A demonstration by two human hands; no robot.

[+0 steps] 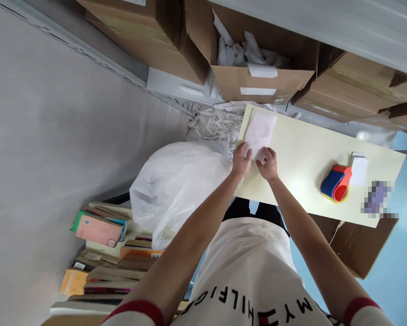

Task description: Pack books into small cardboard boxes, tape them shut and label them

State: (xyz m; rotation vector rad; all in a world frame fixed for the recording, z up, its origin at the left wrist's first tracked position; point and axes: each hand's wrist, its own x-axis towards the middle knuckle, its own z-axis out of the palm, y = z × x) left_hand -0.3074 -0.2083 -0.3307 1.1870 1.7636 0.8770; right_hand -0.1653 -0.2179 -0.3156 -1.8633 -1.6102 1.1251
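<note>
A thin white packet (pixel 260 131) lies on the left end of a pale yellow table (pixel 305 158). My left hand (pixel 241 158) pinches the packet's near left corner. My right hand (pixel 268 164) is closed on its near edge, right beside the left hand. Both arms reach forward from my white shirt. The packet rests flat on the table top.
A tape dispenser (pixel 336 183), red and blue, sits on the table's right part beside a white card (pixel 359 171). A big white plastic bag (pixel 176 185) stands left of the table. Open cardboard boxes (pixel 254 59) with paper scraps are behind. Stacked books (pixel 101 253) lie lower left.
</note>
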